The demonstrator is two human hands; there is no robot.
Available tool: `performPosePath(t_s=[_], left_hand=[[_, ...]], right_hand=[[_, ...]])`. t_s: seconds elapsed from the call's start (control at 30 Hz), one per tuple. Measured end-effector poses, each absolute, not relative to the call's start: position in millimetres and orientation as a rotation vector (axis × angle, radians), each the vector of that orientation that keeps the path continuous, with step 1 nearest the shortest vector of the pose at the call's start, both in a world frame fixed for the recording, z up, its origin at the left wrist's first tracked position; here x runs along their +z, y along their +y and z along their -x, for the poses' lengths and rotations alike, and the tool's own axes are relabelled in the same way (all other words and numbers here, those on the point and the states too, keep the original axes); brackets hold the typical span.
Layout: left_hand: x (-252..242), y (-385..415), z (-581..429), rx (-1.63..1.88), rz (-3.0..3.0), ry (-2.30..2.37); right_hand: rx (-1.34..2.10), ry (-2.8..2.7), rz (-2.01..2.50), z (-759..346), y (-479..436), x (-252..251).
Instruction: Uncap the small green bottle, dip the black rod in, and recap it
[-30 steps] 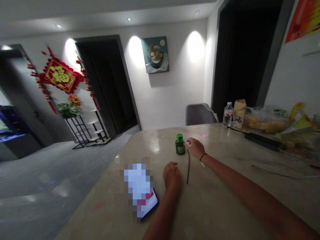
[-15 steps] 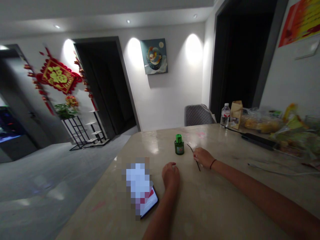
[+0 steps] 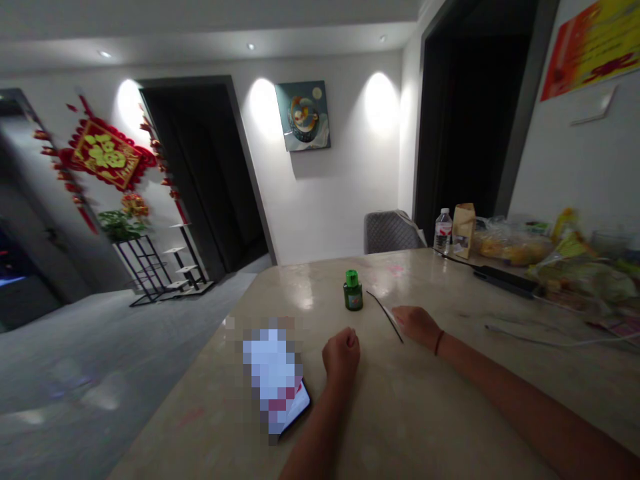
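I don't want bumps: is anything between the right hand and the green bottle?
Yes: a thin dark strip slants between the right hand and the green bottle. I see nothing else clearly there.

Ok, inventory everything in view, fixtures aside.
Table: 1, beige, foreground
Green bottle: 1, green, centre
Cord: 1, black, centre
Phone: 1, black edges, left
Water bottle: 1, clear, right
Paper bag: 1, brown, right
Plastic bags: count unclear, clear, right
Device: 1, black, right
Cable: 1, white, right
Chair: 1, grey, rear
Picture: 1, teal, rear
Wall hangings: 3, red, left
Plant: 1, green, atop rack
Poster: 1, red/yellow, right
Left hand: 1, bare, centre
Right hand: 1, bare, by cord
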State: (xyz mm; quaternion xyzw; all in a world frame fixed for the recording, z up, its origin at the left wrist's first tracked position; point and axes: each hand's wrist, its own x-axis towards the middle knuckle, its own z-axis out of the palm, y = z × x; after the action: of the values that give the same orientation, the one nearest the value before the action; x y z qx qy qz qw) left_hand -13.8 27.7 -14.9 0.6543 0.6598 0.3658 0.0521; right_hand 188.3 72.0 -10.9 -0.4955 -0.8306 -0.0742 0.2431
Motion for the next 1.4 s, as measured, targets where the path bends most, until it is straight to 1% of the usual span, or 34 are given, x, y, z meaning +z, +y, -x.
performPosePath(t_s=[0.07,0.17,0.27,0.4,0.47,0.53,0.57,0.7,0.77,0.83,0.9,0.97,1.03,1.1,1.23,1.4], left_hand=[[-13.1,26.6,11.5,1.155,-2.005,1.900],[-9.6,26.6,10.7,1.265,-1.978,1.716],[-6.6,26.9,12.9,1.349,-1.972,1.634],[-3.3,27.8,15.9,1.387,-1.898,1.600],[-1.4,28.5,16.3,1.405,-1.826,1.594],[0.4,28.4,16.4,1.417,-1.799,1.638],[1.0,27.9,16.6,1.406,-1.812,1.679],[1.0,23.6,18.6,1.201,-1.952,1.860],[-0.4,21.8,20.3,1.034,-2.029,1.915],[-2.5,21.1,22.1,0.879,-2.107,1.938],[-4.9,21.4,23.4,0.738,-2.192,1.942],[-6.6,21.9,24.2,0.604,-2.266,1.959],[-7.1,22.0,24.5,0.527,-2.300,1.983],[-6.5,21.7,24.7,0.572,-2.289,1.985],[-4.9,21.8,25.5,0.775,-2.134,1.993],[-5.0,22.6,25.0,0.711,-2.046,2.042]], right_hand=[[-0.051,-2.216,1.316,-180.1,63.9,-6.1],[0.387,-2.022,1.249,-165.8,56.6,0.7],[0.790,-1.808,1.175,-156.1,53.2,5.7],[1.210,-1.599,1.140,-155.5,50.8,8.4],[1.328,-1.585,1.106,-158.1,51.1,8.4],[1.259,-1.646,1.126,-160.7,52.2,7.9],[1.127,-1.699,1.163,-161.7,52.8,7.7],[0.282,-1.979,1.303,-165.0,52.6,6.6],[-0.019,-2.168,1.325,-167.1,50.9,5.0],[-0.217,-2.334,1.376,-169.4,49.0,2.3],[-0.342,-2.421,1.477,-171.8,47.7,-0.7],[-0.379,-2.458,1.549,-173.8,47.3,-2.2],[-0.344,-2.450,1.550,-174.8,49.0,0.0],[-0.272,-2.384,1.511,-174.1,54.2,6.7],[-0.155,-2.158,1.422,-165.1,80.5,28.2],[0.055,-1.906,1.310,-142.3,135.2,45.6]])
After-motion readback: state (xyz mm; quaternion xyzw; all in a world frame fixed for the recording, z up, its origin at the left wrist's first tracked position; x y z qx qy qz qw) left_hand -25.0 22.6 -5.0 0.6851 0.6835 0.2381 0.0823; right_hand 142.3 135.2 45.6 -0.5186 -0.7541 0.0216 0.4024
